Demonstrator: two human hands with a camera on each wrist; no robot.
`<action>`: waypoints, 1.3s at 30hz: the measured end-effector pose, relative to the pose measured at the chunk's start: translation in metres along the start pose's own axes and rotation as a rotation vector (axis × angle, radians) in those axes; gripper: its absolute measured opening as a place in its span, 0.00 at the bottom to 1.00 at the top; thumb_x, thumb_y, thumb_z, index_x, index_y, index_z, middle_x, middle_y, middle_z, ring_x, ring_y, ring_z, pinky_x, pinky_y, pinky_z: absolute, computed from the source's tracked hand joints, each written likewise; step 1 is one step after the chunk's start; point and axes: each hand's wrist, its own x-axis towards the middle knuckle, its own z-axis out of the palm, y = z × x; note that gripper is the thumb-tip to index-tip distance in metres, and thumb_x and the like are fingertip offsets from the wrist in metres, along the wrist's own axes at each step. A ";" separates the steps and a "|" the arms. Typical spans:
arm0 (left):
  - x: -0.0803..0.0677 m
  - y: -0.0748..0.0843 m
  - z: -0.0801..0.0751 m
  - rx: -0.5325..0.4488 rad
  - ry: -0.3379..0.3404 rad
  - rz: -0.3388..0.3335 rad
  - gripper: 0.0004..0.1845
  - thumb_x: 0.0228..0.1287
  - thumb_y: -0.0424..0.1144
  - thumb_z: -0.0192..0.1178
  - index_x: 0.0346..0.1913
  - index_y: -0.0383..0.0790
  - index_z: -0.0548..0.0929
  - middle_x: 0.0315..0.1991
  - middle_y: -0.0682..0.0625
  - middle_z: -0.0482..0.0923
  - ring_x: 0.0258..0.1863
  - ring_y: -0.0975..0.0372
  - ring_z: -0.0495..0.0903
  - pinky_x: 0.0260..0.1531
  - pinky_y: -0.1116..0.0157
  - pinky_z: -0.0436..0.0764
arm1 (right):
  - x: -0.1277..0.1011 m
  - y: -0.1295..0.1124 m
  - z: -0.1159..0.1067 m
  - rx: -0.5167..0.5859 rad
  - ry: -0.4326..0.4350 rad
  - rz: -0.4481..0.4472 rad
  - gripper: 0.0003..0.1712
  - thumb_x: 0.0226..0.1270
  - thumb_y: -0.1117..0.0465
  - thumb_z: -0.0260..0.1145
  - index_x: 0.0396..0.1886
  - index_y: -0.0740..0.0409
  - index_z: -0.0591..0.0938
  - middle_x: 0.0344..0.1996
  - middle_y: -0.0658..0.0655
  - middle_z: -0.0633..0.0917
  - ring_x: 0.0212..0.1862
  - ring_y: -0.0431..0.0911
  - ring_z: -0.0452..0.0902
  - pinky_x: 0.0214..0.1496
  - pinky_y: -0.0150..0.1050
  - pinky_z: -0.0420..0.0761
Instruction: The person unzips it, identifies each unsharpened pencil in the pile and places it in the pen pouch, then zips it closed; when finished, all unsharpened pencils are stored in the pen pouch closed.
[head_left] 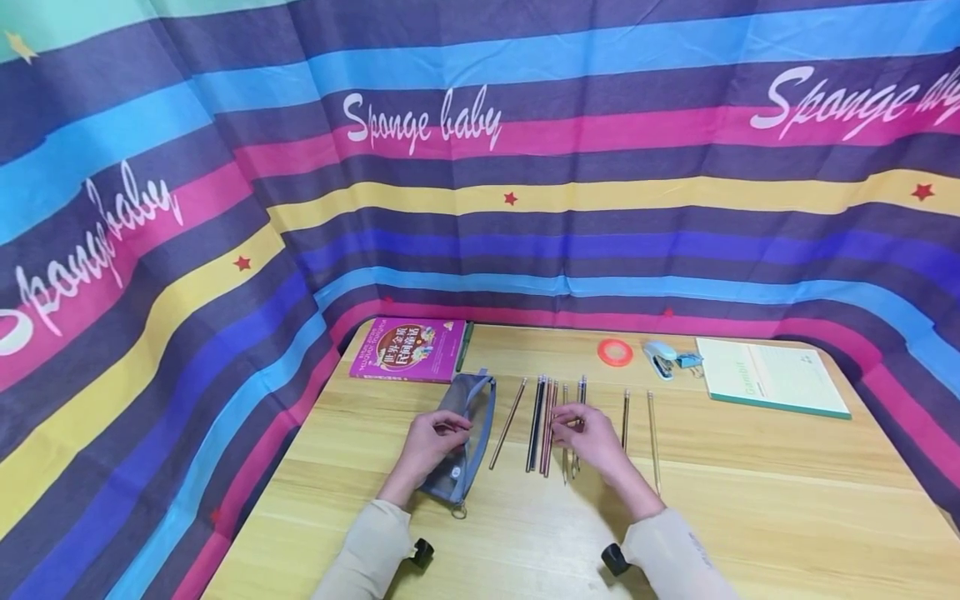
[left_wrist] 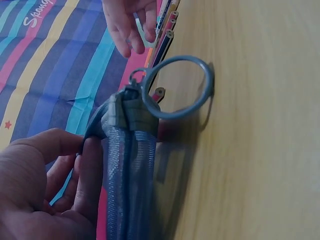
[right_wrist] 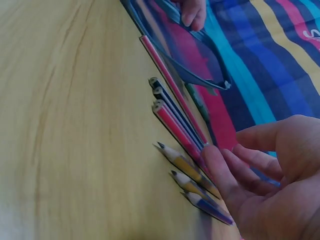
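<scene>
A grey-blue mesh pencil case [head_left: 459,396] with a zipper and a pull ring [left_wrist: 210,82] lies with its mouth spread. My left hand [head_left: 427,442] pinches one edge of that mouth between thumb and fingers. Several pencils lie in a loose row right of the case: a lone one [head_left: 509,423], dark ones [head_left: 535,429] and red ones [right_wrist: 175,127] side by side. Over the row is my right hand [head_left: 591,437], its thumb apart from the fingers and nothing seen between them. Sharpened pencils [right_wrist: 182,164] lie beneath it; whether the thumb touches the red pencils cannot be told.
Farther right lie two separate pencils [head_left: 626,421]. Along the back are a purple book [head_left: 442,350], a dark green strip-like object [head_left: 465,343], a red tape roll [head_left: 615,352], a blue stapler [head_left: 661,358], a blue clip [head_left: 687,360] and a notebook [head_left: 776,379]. Striped cloth [head_left: 570,200] encloses the table.
</scene>
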 end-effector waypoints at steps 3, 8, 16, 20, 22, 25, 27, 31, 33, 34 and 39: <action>0.000 0.002 0.002 -0.004 0.009 -0.008 0.09 0.59 0.24 0.69 0.43 0.25 0.87 0.35 0.38 0.86 0.28 0.64 0.82 0.32 0.64 0.90 | 0.002 0.002 0.002 -0.009 0.008 0.021 0.20 0.69 0.73 0.65 0.60 0.68 0.80 0.47 0.66 0.84 0.39 0.51 0.87 0.45 0.39 0.91; 0.000 0.003 0.003 -0.008 0.017 -0.025 0.09 0.59 0.22 0.67 0.43 0.22 0.86 0.37 0.32 0.85 0.28 0.62 0.82 0.34 0.60 0.91 | 0.003 0.003 0.004 -0.029 0.015 0.033 0.19 0.69 0.73 0.65 0.59 0.68 0.81 0.45 0.65 0.84 0.39 0.50 0.86 0.43 0.39 0.91; -0.001 0.002 0.003 -0.006 0.008 -0.037 0.10 0.60 0.23 0.67 0.44 0.23 0.86 0.38 0.32 0.85 0.28 0.64 0.82 0.34 0.63 0.90 | 0.004 0.002 0.001 -0.115 0.063 0.034 0.17 0.69 0.73 0.66 0.57 0.69 0.82 0.41 0.63 0.86 0.35 0.49 0.86 0.39 0.35 0.90; -0.001 0.001 0.002 -0.018 0.008 -0.032 0.10 0.60 0.24 0.69 0.44 0.25 0.87 0.36 0.37 0.86 0.28 0.64 0.82 0.32 0.66 0.90 | 0.007 0.002 0.002 -0.134 0.077 0.018 0.17 0.65 0.74 0.67 0.54 0.70 0.82 0.40 0.64 0.87 0.34 0.49 0.86 0.36 0.35 0.90; 0.000 0.000 0.002 -0.021 0.006 -0.024 0.09 0.59 0.24 0.69 0.44 0.26 0.87 0.35 0.38 0.86 0.28 0.63 0.82 0.32 0.66 0.89 | 0.010 0.003 0.003 -0.134 0.080 0.014 0.18 0.63 0.75 0.68 0.54 0.71 0.83 0.40 0.65 0.88 0.33 0.49 0.86 0.36 0.36 0.90; 0.001 -0.001 0.002 -0.029 -0.003 -0.024 0.09 0.59 0.25 0.69 0.43 0.26 0.87 0.34 0.41 0.86 0.28 0.64 0.82 0.32 0.66 0.90 | 0.013 0.006 0.006 -0.146 0.102 0.030 0.19 0.61 0.75 0.71 0.52 0.70 0.84 0.40 0.63 0.89 0.31 0.47 0.86 0.34 0.35 0.90; 0.001 -0.002 0.002 -0.033 -0.005 -0.026 0.09 0.59 0.25 0.69 0.43 0.27 0.87 0.34 0.43 0.86 0.28 0.63 0.82 0.32 0.66 0.90 | 0.016 0.007 0.008 -0.163 0.118 0.038 0.19 0.60 0.74 0.72 0.52 0.69 0.84 0.39 0.62 0.89 0.30 0.45 0.85 0.33 0.34 0.89; 0.002 -0.001 0.003 -0.046 0.004 -0.037 0.08 0.59 0.24 0.69 0.43 0.28 0.88 0.33 0.45 0.85 0.28 0.63 0.82 0.32 0.66 0.90 | 0.018 0.007 0.010 -0.185 0.139 0.039 0.19 0.58 0.74 0.73 0.51 0.69 0.84 0.37 0.61 0.88 0.28 0.45 0.85 0.31 0.34 0.89; 0.002 -0.001 0.003 -0.052 0.008 -0.040 0.09 0.59 0.24 0.69 0.43 0.27 0.88 0.33 0.44 0.85 0.29 0.62 0.82 0.32 0.66 0.90 | 0.019 0.007 0.011 -0.186 0.141 0.037 0.19 0.58 0.74 0.73 0.51 0.70 0.84 0.37 0.61 0.88 0.28 0.44 0.84 0.31 0.34 0.89; 0.002 -0.001 0.003 -0.053 0.012 -0.041 0.09 0.59 0.24 0.69 0.43 0.27 0.87 0.34 0.43 0.86 0.29 0.62 0.83 0.32 0.65 0.90 | 0.020 0.007 0.012 -0.185 0.141 0.037 0.20 0.58 0.74 0.73 0.51 0.70 0.83 0.36 0.61 0.88 0.27 0.44 0.84 0.30 0.35 0.89; 0.002 -0.002 0.004 -0.064 0.004 -0.031 0.10 0.59 0.24 0.69 0.44 0.25 0.87 0.35 0.40 0.86 0.29 0.62 0.83 0.33 0.64 0.90 | 0.021 0.006 0.014 -0.194 0.143 0.055 0.20 0.57 0.75 0.74 0.51 0.69 0.84 0.36 0.61 0.87 0.27 0.44 0.84 0.30 0.35 0.89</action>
